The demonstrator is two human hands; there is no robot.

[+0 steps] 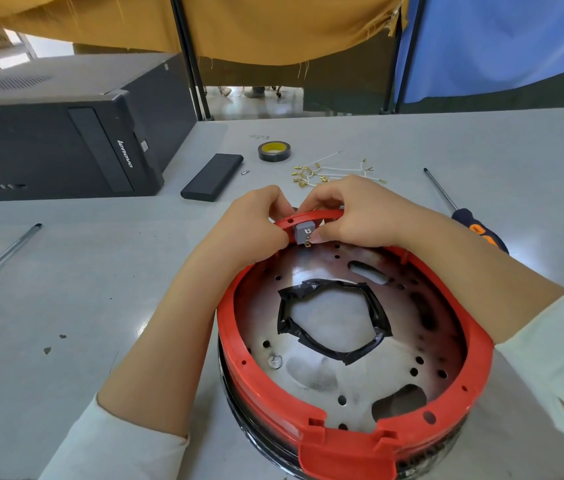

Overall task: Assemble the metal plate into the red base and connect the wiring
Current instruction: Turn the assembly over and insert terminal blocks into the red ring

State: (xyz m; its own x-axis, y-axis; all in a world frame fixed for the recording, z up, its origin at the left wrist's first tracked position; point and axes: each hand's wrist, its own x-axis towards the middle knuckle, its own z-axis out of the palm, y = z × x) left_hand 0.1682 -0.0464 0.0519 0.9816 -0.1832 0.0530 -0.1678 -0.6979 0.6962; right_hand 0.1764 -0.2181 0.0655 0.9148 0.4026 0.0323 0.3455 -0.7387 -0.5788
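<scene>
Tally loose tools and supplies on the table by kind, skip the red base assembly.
Tape roll: 1
Bundle of white wires with brass terminals: 1
Screwdriver: 1
Bare metal rod: 1
Flat black case: 1
Small bit beside the case: 1
Computer tower: 1
Total: 7

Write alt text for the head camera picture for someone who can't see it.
Both hands, left hand and right hand, pinch a small grey switch block at the far rim of a red base with a perforated metal plate seated inside. Beyond lie loose wires, a tape roll and a screwdriver on the grey table.
</scene>
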